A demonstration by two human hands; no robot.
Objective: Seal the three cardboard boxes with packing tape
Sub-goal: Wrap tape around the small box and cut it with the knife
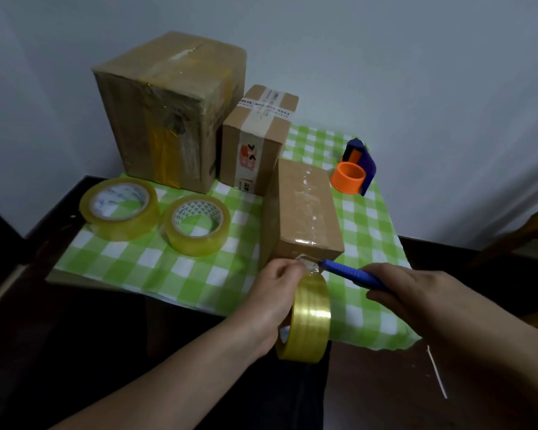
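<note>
Left hand [269,301] grips a yellow tape roll [306,318], thumb & fingers pinching the clear tape end at the nearest box [303,212] front edge. Right hand [416,293] closed round a blue cutter [351,273], tip touching that tape. Box sits on green check cloth [180,268], w/ two more boxes behind.

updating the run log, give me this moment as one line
left hand: grip on tape roll | right hand: blue cutter at tape by nearest box | two spare rolls on cloth
</note>
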